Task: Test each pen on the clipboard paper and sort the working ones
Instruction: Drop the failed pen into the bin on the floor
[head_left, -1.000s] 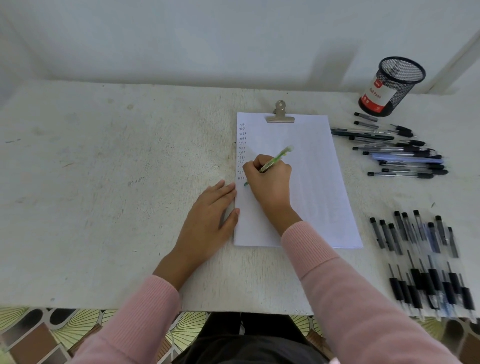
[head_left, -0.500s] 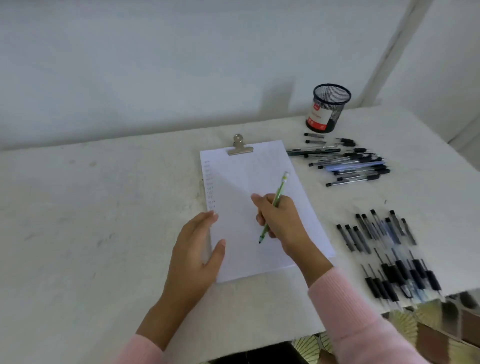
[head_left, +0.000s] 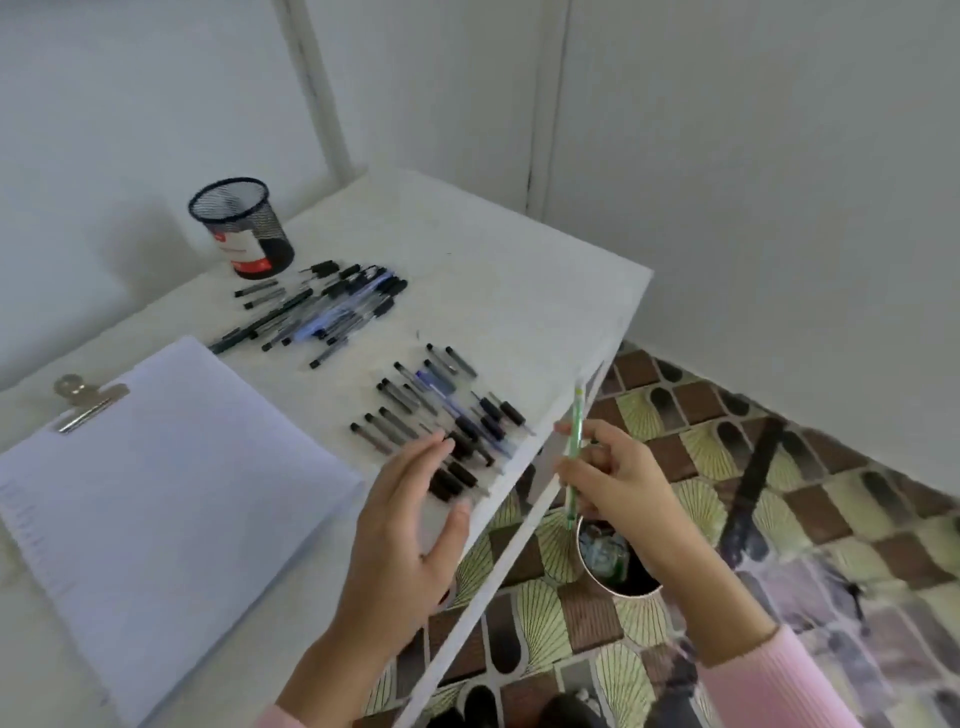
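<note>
- right hand (head_left: 618, 467) pinches the green pen (head_left: 574, 457) — near upright, tip down, just above the floor bin (head_left: 618, 564)
- left hand (head_left: 410, 525) open, empty, over the table edge (head_left: 524, 470)

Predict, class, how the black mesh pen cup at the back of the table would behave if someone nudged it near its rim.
The mesh cup looks empty, so it is probably light and slides easily. It stands tall on a narrower base, so a high push may well tip it. Once down, its round wall would likely roll.
</note>
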